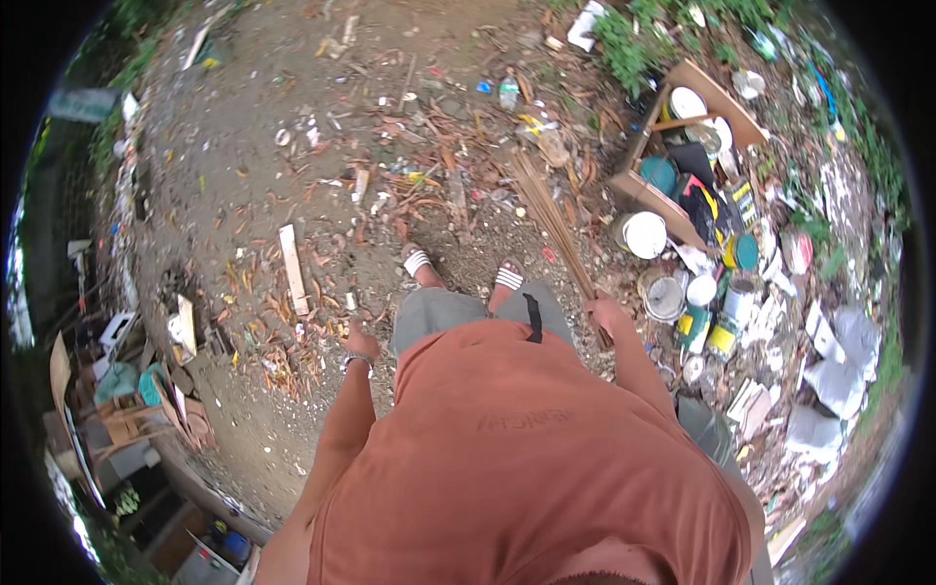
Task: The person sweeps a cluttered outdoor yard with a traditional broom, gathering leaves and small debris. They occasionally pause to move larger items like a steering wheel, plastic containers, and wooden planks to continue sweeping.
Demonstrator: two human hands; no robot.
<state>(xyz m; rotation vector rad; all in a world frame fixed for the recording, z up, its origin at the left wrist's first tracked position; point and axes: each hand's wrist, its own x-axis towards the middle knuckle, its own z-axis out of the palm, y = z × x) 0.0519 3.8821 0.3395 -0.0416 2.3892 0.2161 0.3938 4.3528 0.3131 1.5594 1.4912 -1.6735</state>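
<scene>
My right hand [608, 314] is closed round a broom of thin brown sticks [552, 222]. The bundle slants forward and left, its far ends fanning out low over the littered ground. At my left side hangs my left hand [362, 341], apparently loosely open and holding nothing. A bracelet or watch [359, 360] circles that wrist. Dry leaves [283, 375] and small bits of litter lie on the dirt near this hand. A flat pale board [292, 270] rests on the soil a little ahead of it.
At the right, a wooden frame [717, 97] holds several buckets and cans. A white-lidded bucket [644, 235] and scattered containers stand beside it. Grey plastic bags [837, 375] lie farther right. Piled scrap [132, 409] fills the lower left. A plastic bottle [508, 93] lies ahead.
</scene>
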